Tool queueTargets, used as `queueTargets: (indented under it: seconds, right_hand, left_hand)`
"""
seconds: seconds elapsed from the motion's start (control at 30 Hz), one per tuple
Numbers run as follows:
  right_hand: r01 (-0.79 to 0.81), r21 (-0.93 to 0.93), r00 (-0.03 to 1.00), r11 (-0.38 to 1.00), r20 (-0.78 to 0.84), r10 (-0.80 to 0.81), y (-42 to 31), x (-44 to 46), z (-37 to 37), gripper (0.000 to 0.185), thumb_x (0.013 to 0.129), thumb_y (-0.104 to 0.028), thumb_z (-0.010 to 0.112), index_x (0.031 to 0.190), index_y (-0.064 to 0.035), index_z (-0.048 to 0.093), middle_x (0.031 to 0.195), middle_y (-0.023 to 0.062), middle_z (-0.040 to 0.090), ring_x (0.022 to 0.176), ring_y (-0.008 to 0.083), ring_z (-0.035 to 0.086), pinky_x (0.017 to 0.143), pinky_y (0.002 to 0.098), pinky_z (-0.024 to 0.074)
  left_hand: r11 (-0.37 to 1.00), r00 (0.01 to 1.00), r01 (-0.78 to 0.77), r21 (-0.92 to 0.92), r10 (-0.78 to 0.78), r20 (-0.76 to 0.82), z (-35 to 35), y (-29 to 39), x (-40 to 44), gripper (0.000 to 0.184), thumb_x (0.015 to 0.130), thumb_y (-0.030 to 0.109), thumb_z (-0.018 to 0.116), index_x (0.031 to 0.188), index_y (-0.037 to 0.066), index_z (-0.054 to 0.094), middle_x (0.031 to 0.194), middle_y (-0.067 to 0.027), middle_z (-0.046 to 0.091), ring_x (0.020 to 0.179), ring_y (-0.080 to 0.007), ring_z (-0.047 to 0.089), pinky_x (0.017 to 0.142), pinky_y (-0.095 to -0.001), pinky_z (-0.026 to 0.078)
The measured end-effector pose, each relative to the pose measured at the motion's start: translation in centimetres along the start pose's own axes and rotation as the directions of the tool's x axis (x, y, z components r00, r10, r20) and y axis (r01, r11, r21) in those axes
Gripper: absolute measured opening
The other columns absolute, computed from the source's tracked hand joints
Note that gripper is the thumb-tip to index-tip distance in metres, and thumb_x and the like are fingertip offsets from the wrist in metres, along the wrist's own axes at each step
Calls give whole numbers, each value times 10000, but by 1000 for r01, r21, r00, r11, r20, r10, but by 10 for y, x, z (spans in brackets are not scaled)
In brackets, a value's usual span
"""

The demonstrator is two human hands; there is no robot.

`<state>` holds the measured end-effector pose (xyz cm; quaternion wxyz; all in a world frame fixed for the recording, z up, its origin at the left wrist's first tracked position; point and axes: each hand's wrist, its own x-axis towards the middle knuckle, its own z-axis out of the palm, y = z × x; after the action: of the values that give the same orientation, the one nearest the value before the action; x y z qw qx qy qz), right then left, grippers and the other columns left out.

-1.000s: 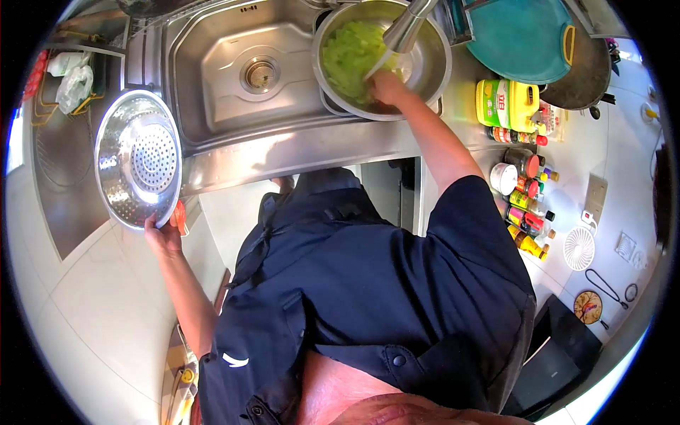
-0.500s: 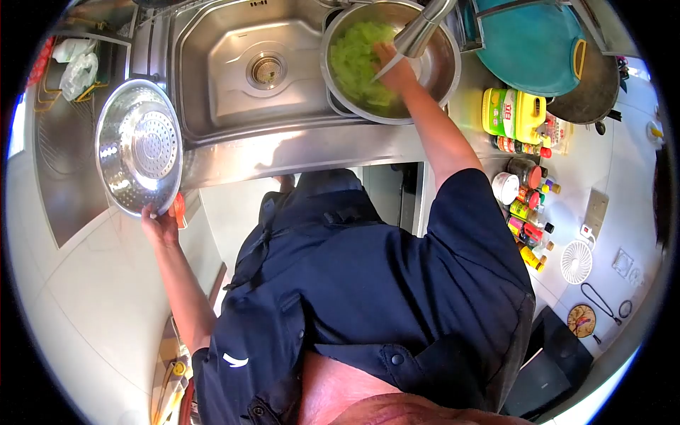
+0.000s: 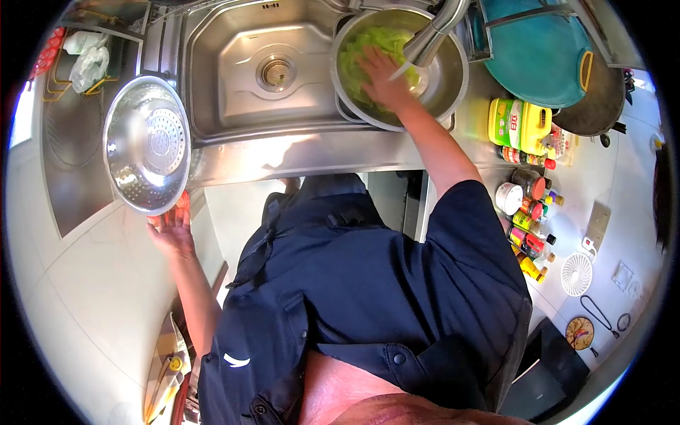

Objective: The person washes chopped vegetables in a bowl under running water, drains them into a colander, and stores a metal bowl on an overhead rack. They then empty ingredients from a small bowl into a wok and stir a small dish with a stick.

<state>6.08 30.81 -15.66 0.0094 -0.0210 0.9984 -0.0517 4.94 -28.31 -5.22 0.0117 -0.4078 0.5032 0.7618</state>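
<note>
My right hand [image 3: 384, 76] lies palm down with its fingers spread on light green leafy vegetables [image 3: 375, 49]. These sit in a steel basin [image 3: 453, 85] at the sink's right side, and the faucet [image 3: 428, 44] reaches over it. A perforated steel colander [image 3: 131, 149] stands tilted at the left end of the counter. Just below its near rim is my left hand [image 3: 172, 236], fingers stretched out and apart. Its fingertips are close to or under the rim; whether they touch it I cannot tell.
The steel sink [image 3: 234, 106] lies between colander and basin. A yellow jug [image 3: 520, 126], several seasoning bottles and jars [image 3: 524, 234], a teal round lid or board [image 3: 535, 57] and a dark pan [image 3: 595, 106] line the right. A plastic bag [image 3: 90, 71] sits far left.
My left hand has drawn back from the colander's rim and its fingers have straightened. My right hand has come up onto the vegetables, fingers spread. The view has shifted slightly.
</note>
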Motion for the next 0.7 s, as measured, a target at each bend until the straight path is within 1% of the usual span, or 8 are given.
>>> queueTargets:
  seconds: [0.1,0.2,0.3,0.4,0.43,0.5,0.6,0.7]
  right_hand:
    - [-21,-5,992,1000,-125,20,1,7,13,501,877,-260,601,1368,-190,531,1480,97,446,1428,313,329,1164,480,292]
    - [-49,-100,999,994,18,51,4,8,18,495,894,-245,571,1383,-184,525,1493,108,438,1412,336,356,1167,463,299]
    - [-8,132,1000,991,-7,9,17,-3,30,584,800,-153,680,1367,-174,544,1556,103,340,1399,330,365,1144,540,310]
    - [259,-58,966,964,1,-260,17,-26,23,455,939,-324,497,1352,-139,547,1394,159,531,1275,345,514,1069,416,419]
    - [22,210,989,977,139,-53,15,-33,21,459,942,-390,480,1300,-120,580,1304,162,589,1213,334,558,1016,403,452]
    - [-266,409,938,873,319,136,22,-47,15,489,945,-455,464,1248,-101,613,1214,166,648,1151,323,603,963,391,484]
    - [-471,362,818,804,520,246,29,-48,0,325,813,-203,645,1135,-178,683,1301,84,616,1187,306,568,986,401,466]
    - [-338,32,802,941,533,269,18,-52,-42,226,813,-310,645,992,-197,722,1064,74,708,993,317,651,844,431,519]
  left_hand:
    - [999,998,42,20,-41,-41,-29,-15,0,710,996,591,277,1404,25,410,1318,-155,518,1028,-313,590,846,-460,557]
    - [995,996,70,74,-65,-67,-56,-27,-5,770,988,630,245,1452,26,357,1331,-170,515,920,-295,582,821,-440,541]
    - [985,988,122,122,-110,-106,-100,-51,-3,791,984,644,234,1496,45,300,1386,-184,485,990,-324,565,868,-464,522]
    - [961,970,220,167,-196,-145,-147,-81,1,796,982,652,221,1527,74,255,1461,-193,429,1140,-383,522,937,-496,491]
    - [942,946,288,174,-250,-207,-159,-90,-1,789,983,653,219,1531,87,251,1487,-198,400,1206,-408,481,961,-512,477]
    - [912,915,364,189,-313,-254,-171,-102,-1,782,983,654,216,1535,101,246,1513,-202,372,1273,-434,439,985,-528,463]
    - [883,871,440,162,-376,-317,-187,-112,4,768,987,648,208,1535,111,248,1521,-201,363,1291,-448,437,992,-536,463]
    - [870,882,441,219,-376,-284,-202,-117,15,754,991,640,210,1532,117,257,1504,-202,386,1248,-443,478,961,-533,491]
